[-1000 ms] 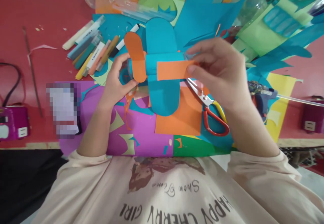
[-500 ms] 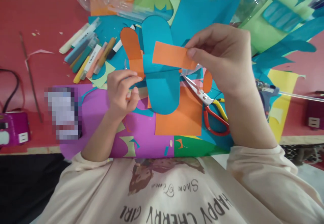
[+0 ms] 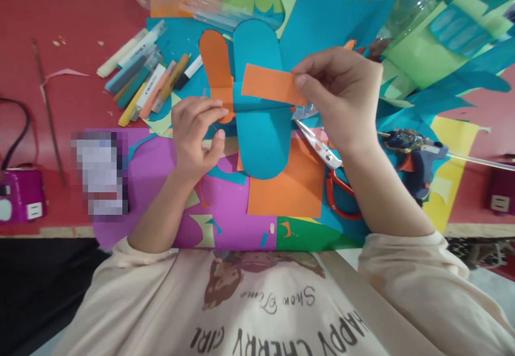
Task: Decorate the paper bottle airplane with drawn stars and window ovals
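My right hand (image 3: pixel 338 95) pinches a rectangular orange paper strip (image 3: pixel 267 84) between thumb and fingers, holding it over a blue rounded paper piece (image 3: pixel 263 144). That blue piece has a crosswise fold or seam near its middle. At its left, an orange rounded paper piece (image 3: pixel 215 58) stands out. My left hand (image 3: pixel 197 136) is open beside it, thumb apart and fingertips at the orange piece's lower end; whether they touch it I cannot tell. Scissors (image 3: pixel 330 158) with a red handle lie below my right hand, partly covered by my forearm.
Several markers (image 3: pixel 140 85) lie at the left, above a blurred phone (image 3: pixel 100 173). A glue gun (image 3: pixel 422 168) rests at the right. Under the work are an orange sheet (image 3: pixel 285 192) and a purple sheet (image 3: pixel 153 184). Clear plastic and paper offcuts crowd the far side.
My right hand has shifted slightly left with the orange strip, uncovering more of the glue gun. My left thumb and fingers have spread a little wider. The whole view has shifted slightly.
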Demonstrator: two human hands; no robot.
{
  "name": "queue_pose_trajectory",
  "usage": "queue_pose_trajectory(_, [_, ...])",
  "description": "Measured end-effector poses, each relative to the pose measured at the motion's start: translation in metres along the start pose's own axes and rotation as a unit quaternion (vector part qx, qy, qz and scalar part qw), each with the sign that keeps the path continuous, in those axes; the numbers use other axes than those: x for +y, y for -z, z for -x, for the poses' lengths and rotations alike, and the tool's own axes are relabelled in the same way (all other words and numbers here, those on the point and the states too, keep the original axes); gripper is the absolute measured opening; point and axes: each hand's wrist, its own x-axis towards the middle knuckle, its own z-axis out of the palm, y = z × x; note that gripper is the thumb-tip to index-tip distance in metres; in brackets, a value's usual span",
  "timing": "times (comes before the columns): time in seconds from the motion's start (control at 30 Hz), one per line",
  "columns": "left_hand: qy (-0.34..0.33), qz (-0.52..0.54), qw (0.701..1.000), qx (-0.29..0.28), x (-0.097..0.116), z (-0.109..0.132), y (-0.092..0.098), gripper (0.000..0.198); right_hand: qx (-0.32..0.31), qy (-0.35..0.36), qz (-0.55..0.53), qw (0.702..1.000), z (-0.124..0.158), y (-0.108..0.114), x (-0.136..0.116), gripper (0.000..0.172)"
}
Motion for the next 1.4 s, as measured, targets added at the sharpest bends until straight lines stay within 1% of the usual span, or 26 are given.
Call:
queue_pose_trajectory(0.1, [0.009,0.025,1.0,-0.017,0.0005,0.0004,-0.0006,0.024,0.014,0.002,-0.016,1.0,-0.0013,0.0005,0.0002,0.015])
queue_pose_trajectory(0.2, [0.001,0.019,1.0,-0.019,0.0016,0.0002,-0.0013,0.025,0.017,0.001,-0.033,0.999,-0.0021,0.0006,0.0006,0.013])
queue_pose_trajectory(0.33, [-0.011,0.007,1.0,-0.012,0.0015,-0.0003,-0.0021,0.026,-0.009,-0.004,-0.001,1.0,-0.0008,-0.0017,0.0052,0.012])
queue_pose_trajectory(0.47, [-0.006,0.021,1.0,-0.012,0.0008,-0.0004,-0.0028,0.026,-0.046,0.011,0.027,0.999,0.0016,-0.0041,0.0097,0.016])
queue_pose_trajectory(0.57, [0.007,0.048,0.999,-0.016,0.001,0.0004,-0.0027,0.025,-0.068,0.003,0.067,0.995,0.0027,-0.0048,0.0087,0.019])
queue_pose_trajectory(0.7, [0.04,0.083,0.995,-0.033,0.0018,0.0019,-0.0016,0.026,-0.088,-0.007,0.106,0.99,0.0041,-0.0055,0.0041,0.017])
queue_pose_trajectory(0.8, [0.048,0.073,0.995,-0.038,0.0018,0.0023,-0.0012,0.026,-0.096,-0.011,0.123,0.988,0.0053,-0.0056,0.0021,0.017])
queue_pose_trajectory(0.87, [0.037,0.058,0.997,-0.037,0.0011,0.0026,-0.0016,0.028,-0.096,-0.006,0.136,0.986,0.006,-0.0056,0.0017,0.017])
queue_pose_trajectory(1.0, [0.013,0.015,0.999,-0.043,0.0,0.004,-0.003,0.036,-0.081,0.032,0.143,0.986,0.007,-0.006,0.0021,0.016])
queue_pose_trajectory(1.07, [0.03,-0.003,0.998,-0.06,0.0001,0.0051,-0.0034,0.038,-0.091,0.023,0.155,0.983,0.0071,-0.0065,0.0025,0.016])
queue_pose_trajectory(1.17, [0.059,-0.027,0.994,-0.087,0.0003,0.0062,-0.0035,0.042,-0.112,-0.009,0.17,0.979,0.007,-0.007,0.0032,0.015])
queue_pose_trajectory(1.23, [0.04,-0.036,0.995,-0.085,0.0003,0.0062,-0.0036,0.041,-0.113,-0.014,0.163,0.98,0.0071,-0.0071,0.0034,0.015])
queue_pose_trajectory(1.3, [0.009,-0.04,0.997,-0.071,0.0004,0.0055,-0.0038,0.039,-0.113,-0.019,0.156,0.981,0.0073,-0.0072,0.0032,0.015])
queue_pose_trajectory(1.4, [0.01,-0.02,0.998,-0.063,0.0011,0.0045,-0.0043,0.038,-0.109,-0.019,0.157,0.981,0.0072,-0.0076,0.0024,0.016])
